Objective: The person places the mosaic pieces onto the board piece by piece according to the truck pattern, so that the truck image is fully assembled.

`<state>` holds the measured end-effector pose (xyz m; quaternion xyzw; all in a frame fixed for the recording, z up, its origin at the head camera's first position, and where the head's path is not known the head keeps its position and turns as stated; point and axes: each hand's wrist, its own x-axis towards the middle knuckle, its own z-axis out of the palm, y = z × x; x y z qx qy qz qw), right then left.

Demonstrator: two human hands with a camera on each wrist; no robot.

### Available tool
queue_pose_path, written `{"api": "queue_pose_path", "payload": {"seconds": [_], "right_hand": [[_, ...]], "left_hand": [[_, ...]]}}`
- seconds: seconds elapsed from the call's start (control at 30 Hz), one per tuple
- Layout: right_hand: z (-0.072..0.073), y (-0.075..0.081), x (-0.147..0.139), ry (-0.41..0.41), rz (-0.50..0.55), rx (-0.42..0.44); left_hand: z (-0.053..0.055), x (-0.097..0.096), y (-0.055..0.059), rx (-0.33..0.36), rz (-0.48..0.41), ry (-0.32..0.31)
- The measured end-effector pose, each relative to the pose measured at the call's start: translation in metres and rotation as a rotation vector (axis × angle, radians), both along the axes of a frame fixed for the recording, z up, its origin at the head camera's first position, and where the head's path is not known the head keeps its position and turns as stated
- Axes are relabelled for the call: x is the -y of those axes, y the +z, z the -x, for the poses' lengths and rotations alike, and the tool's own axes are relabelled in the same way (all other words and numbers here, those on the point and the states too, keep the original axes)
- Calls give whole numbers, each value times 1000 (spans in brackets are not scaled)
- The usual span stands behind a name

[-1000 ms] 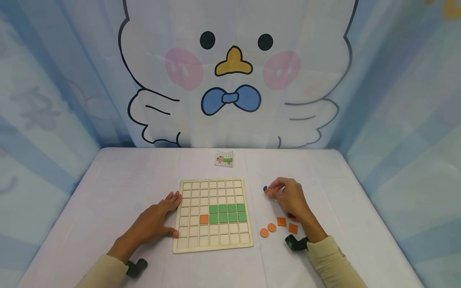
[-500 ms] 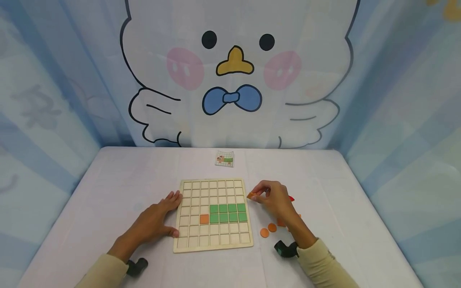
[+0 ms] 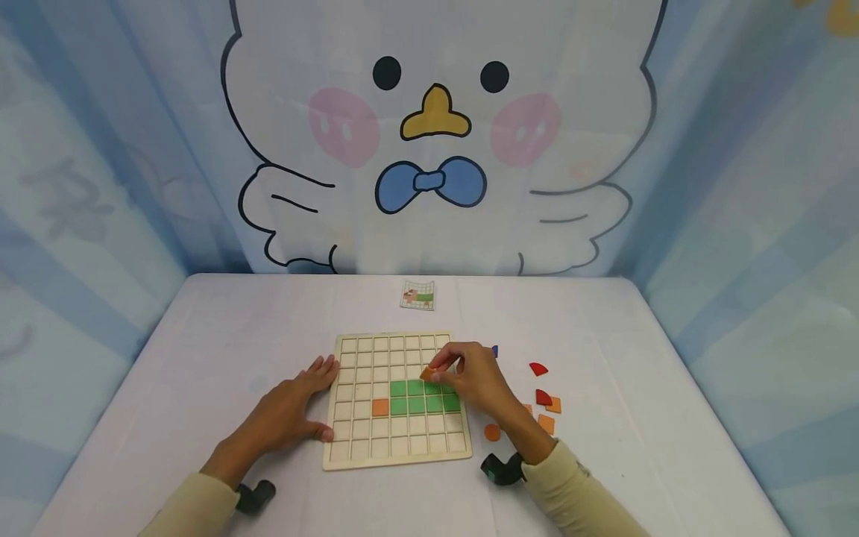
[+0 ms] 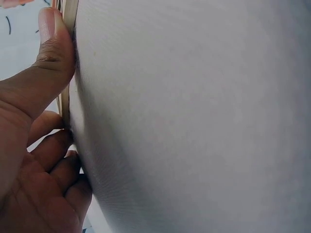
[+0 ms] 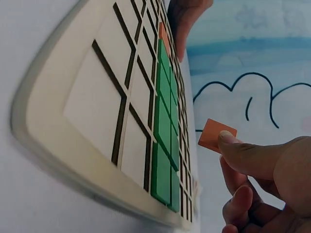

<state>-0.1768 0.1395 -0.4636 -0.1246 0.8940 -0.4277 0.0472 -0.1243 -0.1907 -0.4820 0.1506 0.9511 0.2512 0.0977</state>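
Observation:
My right hand pinches an orange square tile between thumb and fingers, over the upper row of green tiles on the gridded wooden board. In the right wrist view the tile is tilted and stands off the board. Two rows of green square tiles fill cells at the board's right side, with one orange square tile beside the lower row. Along the board's left edge lies my left hand, fingers extended and spread, thumb against the wooden side.
Right of the board lie red quarter-round pieces, orange square tiles and an orange round piece; my right forearm hides others. A blue piece shows behind the right hand. A small picture card lies beyond the board.
My right hand has moved left from beside the loose pieces to over the board, carrying the orange tile. The blue piece stayed on the table. My left hand has not moved.

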Motion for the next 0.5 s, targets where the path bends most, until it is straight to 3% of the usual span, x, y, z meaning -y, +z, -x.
{"api": "queue_pose_path", "payload": {"seconds": [0.5], "right_hand": [[1, -7, 47, 170, 22, -27]], "left_hand": [[1, 1, -1, 7, -7, 1]]}}
